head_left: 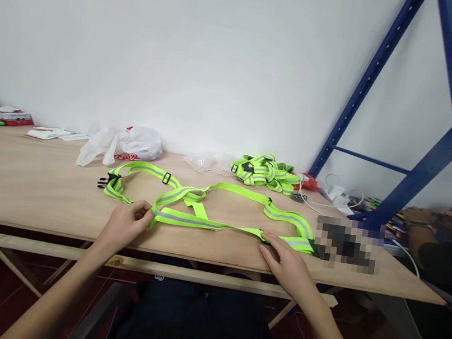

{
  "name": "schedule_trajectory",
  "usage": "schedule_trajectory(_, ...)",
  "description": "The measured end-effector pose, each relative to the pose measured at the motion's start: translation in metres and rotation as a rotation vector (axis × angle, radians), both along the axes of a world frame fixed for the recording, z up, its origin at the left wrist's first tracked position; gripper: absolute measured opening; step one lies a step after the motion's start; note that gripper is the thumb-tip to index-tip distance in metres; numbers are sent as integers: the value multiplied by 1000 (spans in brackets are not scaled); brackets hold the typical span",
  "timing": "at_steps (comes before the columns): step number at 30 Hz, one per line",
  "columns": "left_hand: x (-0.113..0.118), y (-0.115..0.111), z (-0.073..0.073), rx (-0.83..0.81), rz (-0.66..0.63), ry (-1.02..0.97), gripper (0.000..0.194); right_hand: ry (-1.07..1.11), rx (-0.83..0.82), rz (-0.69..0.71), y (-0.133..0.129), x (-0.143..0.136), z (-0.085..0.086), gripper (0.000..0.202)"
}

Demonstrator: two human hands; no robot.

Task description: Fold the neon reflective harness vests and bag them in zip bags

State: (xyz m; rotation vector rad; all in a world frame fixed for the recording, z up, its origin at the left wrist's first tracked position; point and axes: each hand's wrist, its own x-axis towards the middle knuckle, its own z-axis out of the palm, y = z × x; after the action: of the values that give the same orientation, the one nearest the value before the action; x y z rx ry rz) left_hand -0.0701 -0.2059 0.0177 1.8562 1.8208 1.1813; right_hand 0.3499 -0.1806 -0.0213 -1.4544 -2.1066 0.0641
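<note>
Neon yellow-green reflective straps (190,221) lie spread in loops on the wooden table (57,189). At the front left of the loops, my left hand (128,224) pinches the strap between thumb and fingers. My right hand (286,261) has its fingers closed at a black slider on the front strap, toward the right. An open black buckle (109,181) rests at the far left end of the straps. Another black slider (166,178) sits on the upper left loop.
A bundle of similar straps (266,171) lies by the wall. White plastic bags (139,142), clear packets (204,161) and a red-white box (5,115) line the back. A blue metal frame (360,93) and another person's arm (421,227) are at right.
</note>
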Motion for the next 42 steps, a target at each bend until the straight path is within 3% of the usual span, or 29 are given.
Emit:
schedule_trajectory(5, -7, 4, -7, -62, -55, -488, 44, 2, 3, -9, 0, 0, 0, 39)
schedule_trajectory(9, -4, 9, -10, -18, -54, -798, 52, 5, -2, -19, 0, -1, -1, 39)
schedule_trajectory(17, 25, 12, 0, 57, -79, -1408, 12, 6, -3, -7, 1, 0, -2, 41)
schedule_trajectory(23, 35, 14, 3, -31, -17, -1720, 24, 1, -1, -10, -1, -1, 1, 39)
schedule_trajectory(26, 33, 13, 2, -77, 24, -1724, 27, 3, 1, -18, -1, -1, 1, 39)
schedule_trajectory(30, 29, 9, 3, -121, 10, -1584, 18, 4, -4, -16, -1, -1, 0, 40)
schedule_trajectory(36, 23, 3, 8, -179, -18, -1304, 36, 0, -17, -18, 0, -2, 0, 42)
schedule_trajectory(42, 8, 11, 11, -172, -154, -1049, 48, -16, -35, -39, -2, -2, 1, 43)
